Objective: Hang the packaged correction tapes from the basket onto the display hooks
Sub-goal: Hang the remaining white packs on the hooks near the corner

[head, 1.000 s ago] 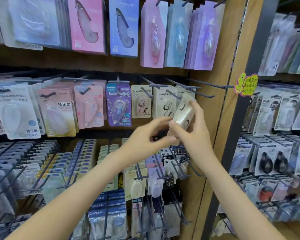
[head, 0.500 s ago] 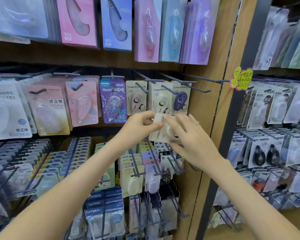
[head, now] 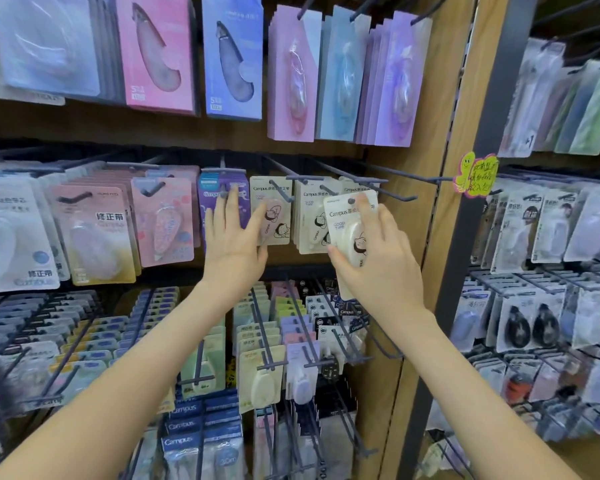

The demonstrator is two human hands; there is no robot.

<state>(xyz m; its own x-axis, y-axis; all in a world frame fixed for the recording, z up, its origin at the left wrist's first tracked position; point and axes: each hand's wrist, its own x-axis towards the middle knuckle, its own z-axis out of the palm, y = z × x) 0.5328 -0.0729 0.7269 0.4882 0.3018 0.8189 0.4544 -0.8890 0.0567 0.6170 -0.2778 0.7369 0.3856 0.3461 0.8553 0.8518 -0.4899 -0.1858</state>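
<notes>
Gripping upright pack at centre right, right hand sets its hole just left of hook; left hand flat, fingers straight.

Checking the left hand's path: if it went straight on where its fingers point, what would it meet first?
Probably the purple Campus pack hanging just beyond the left hand, though depth is unclear.

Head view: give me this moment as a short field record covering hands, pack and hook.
right hand: grips the cream Campus pack, index finger up near its hang hole
left hand: open, fingers straight, resting against the hanging purple pack
hook: just above the held pack's top edge
hung yet: cannot tell
basket: not in view
</notes>
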